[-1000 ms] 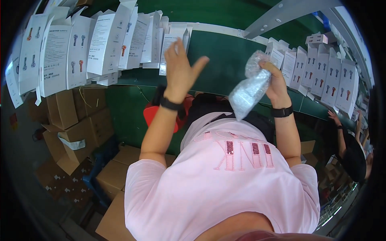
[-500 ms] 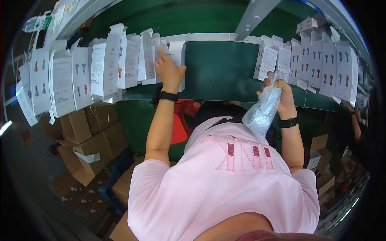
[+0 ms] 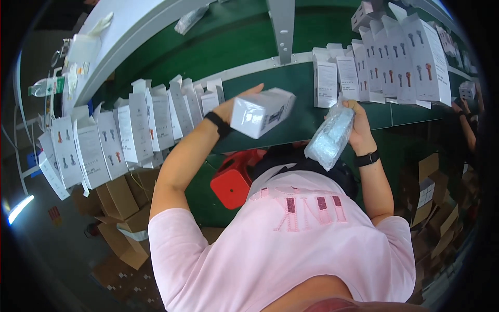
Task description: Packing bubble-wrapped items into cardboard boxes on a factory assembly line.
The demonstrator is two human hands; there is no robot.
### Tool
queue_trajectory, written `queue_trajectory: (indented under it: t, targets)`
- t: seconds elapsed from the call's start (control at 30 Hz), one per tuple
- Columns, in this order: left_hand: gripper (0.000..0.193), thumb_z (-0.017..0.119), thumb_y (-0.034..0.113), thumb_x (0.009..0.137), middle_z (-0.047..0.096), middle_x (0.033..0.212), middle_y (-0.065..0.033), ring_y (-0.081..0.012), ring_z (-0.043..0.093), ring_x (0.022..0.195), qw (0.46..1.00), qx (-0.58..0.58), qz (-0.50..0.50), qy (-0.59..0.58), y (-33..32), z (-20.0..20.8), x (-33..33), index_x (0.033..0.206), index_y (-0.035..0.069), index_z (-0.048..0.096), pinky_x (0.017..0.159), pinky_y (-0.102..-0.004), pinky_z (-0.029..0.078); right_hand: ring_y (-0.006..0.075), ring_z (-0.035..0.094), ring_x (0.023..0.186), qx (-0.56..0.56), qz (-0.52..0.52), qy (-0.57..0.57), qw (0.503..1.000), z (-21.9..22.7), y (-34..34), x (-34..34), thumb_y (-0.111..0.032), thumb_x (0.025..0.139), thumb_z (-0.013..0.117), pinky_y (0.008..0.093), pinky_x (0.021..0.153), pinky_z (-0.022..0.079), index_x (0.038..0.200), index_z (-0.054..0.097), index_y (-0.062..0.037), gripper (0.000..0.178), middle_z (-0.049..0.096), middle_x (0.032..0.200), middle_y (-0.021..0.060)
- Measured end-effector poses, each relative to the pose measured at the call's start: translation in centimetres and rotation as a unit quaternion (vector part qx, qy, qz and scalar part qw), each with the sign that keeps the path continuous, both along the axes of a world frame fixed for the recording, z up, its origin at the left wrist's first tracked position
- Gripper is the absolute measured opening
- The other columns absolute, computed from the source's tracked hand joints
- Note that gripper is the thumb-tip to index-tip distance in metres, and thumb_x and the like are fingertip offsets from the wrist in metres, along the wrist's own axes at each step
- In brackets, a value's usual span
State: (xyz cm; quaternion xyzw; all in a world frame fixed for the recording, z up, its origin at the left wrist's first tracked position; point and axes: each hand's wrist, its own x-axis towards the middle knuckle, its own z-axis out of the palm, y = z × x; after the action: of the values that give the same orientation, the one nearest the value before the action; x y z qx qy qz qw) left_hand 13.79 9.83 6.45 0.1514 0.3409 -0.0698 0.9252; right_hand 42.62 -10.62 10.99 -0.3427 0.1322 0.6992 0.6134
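My left hand [image 3: 232, 105] is closed on a white printed carton [image 3: 255, 117], tilted above the green bench; most of its fingers are hidden behind the carton. In my right hand [image 3: 359, 125] is a clear bubble-wrap bag [image 3: 328, 138] with something pale blue inside, hanging over the bench's near edge. The fingers grip its upper end. On the left, a row of upright white cartons [image 3: 136, 127] with raised flaps stands along the bench. A second row of similar cartons [image 3: 387, 62] is on the right.
A metal post [image 3: 282, 36] and rail cross the far side of the green bench [image 3: 283, 130]. A red stool [image 3: 230, 184] stands below its near edge. Open cardboard boxes [image 3: 125, 234] lie at lower left. Another person's arm [image 3: 469, 132] shows at far right.
My left hand has taken a white carton from the end of the left row and moved it right. The bubble-wrap bag has shifted slightly left. The view has turned.
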Motion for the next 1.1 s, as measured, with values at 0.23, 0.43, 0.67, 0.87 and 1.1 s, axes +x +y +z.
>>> queue_trajectory:
  t: [0.23, 0.43, 0.67, 0.87, 1.1]
  targets:
    - [0.064, 0.05, 0.053, 0.095, 0.059, 0.129, -0.0145, -0.0264, 0.062, 0.11, 0.997, -0.074, 0.012, -0.025, -1.7, 2.3, -2.2, 0.138, 0.005, 0.047, 0.093, -0.0391, 0.053, 0.0349, 0.064, 0.079, -0.039, -0.073, -0.023, 0.996, -1.4, -2.0, 0.6, -0.017, 0.083, 0.062, 0.0498, 0.077, 0.056, 0.107, 0.055, -0.0007, 0.03, 0.063, 0.091, 0.0173]
    - [0.077, 0.079, 0.029, 0.076, 0.059, 0.125, -0.0145, -0.0253, 0.061, 0.112, 0.939, 0.329, -0.061, 0.085, -6.8, 5.9, -1.8, 0.136, 0.001, 0.04, 0.097, -0.0387, 0.048, 0.0338, 0.064, 0.084, -0.005, -0.123, -0.086, 0.989, 0.2, 0.0, 2.2, -0.023, 0.088, 0.062, 0.0505, 0.084, 0.053, 0.108, 0.057, -0.002, 0.03, 0.064, 0.094, 0.0146]
    - [0.107, 0.087, 0.023, 0.062, 0.053, 0.125, -0.0289, -0.0398, 0.057, 0.115, 0.761, 0.638, -0.036, 0.112, -13.2, 11.4, 0.1, 0.142, -0.003, 0.02, 0.098, -0.0419, 0.045, 0.0282, 0.065, 0.094, 0.234, -0.209, -0.115, 0.943, 11.3, 9.6, -1.5, -0.025, 0.092, 0.062, 0.0408, 0.088, 0.052, 0.111, 0.061, -0.0025, 0.029, 0.067, 0.101, 0.0138]
    - [0.097, 0.083, 0.03, 0.07, 0.056, 0.126, -0.0217, -0.0308, 0.058, 0.113, 0.772, 0.613, 0.142, 0.09, -14.9, 10.6, -2.1, 0.141, -0.005, 0.027, 0.097, -0.0373, 0.045, 0.0225, 0.063, 0.066, 0.29, -0.044, -0.277, 0.915, 11.7, 9.7, -6.9, -0.029, 0.09, 0.059, 0.0363, 0.065, 0.055, 0.089, 0.06, -0.0046, 0.024, 0.063, 0.076, 0.0096]
    - [0.081, 0.062, 0.054, 0.087, 0.053, 0.125, -0.0166, -0.0207, 0.051, 0.115, 0.905, 0.396, 0.132, -0.078, -12.7, 8.6, -2.3, 0.134, -0.007, 0.039, 0.097, -0.0317, 0.041, 0.0187, 0.062, 0.066, 0.185, 0.014, -0.305, 0.934, 12.0, 9.7, -8.5, -0.028, 0.092, 0.059, 0.0328, 0.063, 0.054, 0.088, 0.06, -0.0033, 0.025, 0.063, 0.079, 0.0105]
